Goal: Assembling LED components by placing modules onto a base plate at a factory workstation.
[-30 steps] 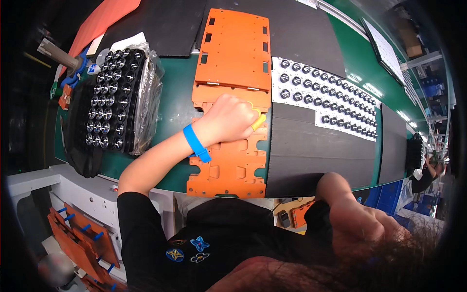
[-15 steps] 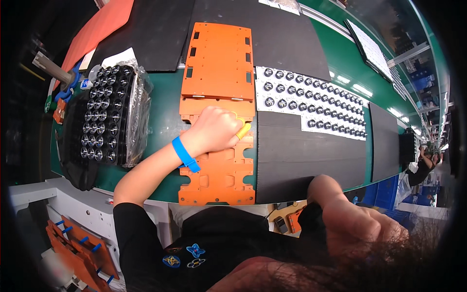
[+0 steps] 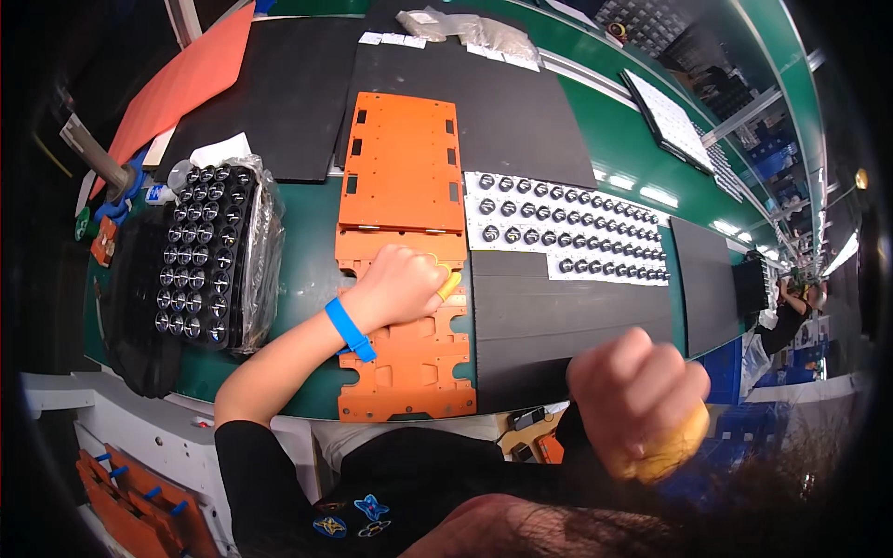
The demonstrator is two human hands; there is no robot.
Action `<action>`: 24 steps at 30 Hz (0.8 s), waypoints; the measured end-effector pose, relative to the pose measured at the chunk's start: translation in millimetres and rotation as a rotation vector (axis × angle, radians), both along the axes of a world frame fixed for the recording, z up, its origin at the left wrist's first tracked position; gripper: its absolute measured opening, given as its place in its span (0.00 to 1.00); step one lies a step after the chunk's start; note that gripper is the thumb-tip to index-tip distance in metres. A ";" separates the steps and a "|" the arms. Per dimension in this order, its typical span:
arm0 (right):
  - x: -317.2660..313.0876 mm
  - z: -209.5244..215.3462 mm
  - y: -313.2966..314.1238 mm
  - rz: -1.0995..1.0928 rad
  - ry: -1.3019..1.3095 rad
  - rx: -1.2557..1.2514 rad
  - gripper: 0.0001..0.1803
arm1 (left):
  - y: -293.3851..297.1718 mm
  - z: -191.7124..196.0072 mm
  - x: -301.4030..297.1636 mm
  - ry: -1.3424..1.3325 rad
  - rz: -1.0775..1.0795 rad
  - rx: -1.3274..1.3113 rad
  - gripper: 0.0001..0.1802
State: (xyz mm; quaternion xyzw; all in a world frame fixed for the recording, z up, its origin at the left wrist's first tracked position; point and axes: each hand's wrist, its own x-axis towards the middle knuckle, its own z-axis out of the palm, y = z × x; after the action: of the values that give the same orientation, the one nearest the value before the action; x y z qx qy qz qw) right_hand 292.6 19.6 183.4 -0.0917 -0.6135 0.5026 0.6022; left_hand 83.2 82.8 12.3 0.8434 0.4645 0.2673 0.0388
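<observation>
An orange hinged fixture (image 3: 405,402) lies on the green bench in front of me, its slotted lid plate (image 3: 405,153) folded out to the far side. My left hand (image 3: 402,284) is closed and rests on the fixture just below the hinge. It wears yellow finger covers and a blue wrist strap (image 3: 350,330); whatever its fingers may grip is hidden beneath. My right hand (image 3: 637,395) is raised close to the camera, fingers curled. A blurred, rounded yellow thing (image 3: 672,448) shows at its lower side; I cannot tell whether it is a finger cover or something held.
To the left stands a black tray of shiny round parts (image 3: 193,256) in clear plastic. White sheets with rows of black round parts (image 3: 567,223) lie right of the fixture on a black mat (image 3: 558,330). Plastic bags (image 3: 484,35) sit at the back. Another person (image 3: 791,316) works far right.
The whole view has shifted, so the bench appears lower. My right hand has turned and curled its fingers, and the yellow thing now shows at it. My left hand stays on the fixture.
</observation>
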 end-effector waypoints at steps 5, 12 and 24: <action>-13.7 -26.5 55.1 0.163 -0.346 0.468 0.11 | 6.6 2.9 4.8 0.013 -0.015 -0.019 0.20; -92.1 -48.8 97.0 0.035 -0.641 0.721 0.13 | 14.2 -14.4 4.1 -0.390 -0.123 0.009 0.06; -202.5 -117.8 329.8 -0.476 -1.164 0.435 0.17 | -0.7 0.7 1.2 0.046 -0.047 -0.019 0.07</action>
State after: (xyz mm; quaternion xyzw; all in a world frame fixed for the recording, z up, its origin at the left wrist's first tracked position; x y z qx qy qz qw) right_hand 90.1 349.4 65.6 -0.3572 -0.8891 0.0890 0.2721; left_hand 84.4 82.1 13.0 0.8595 0.4479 0.2426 0.0424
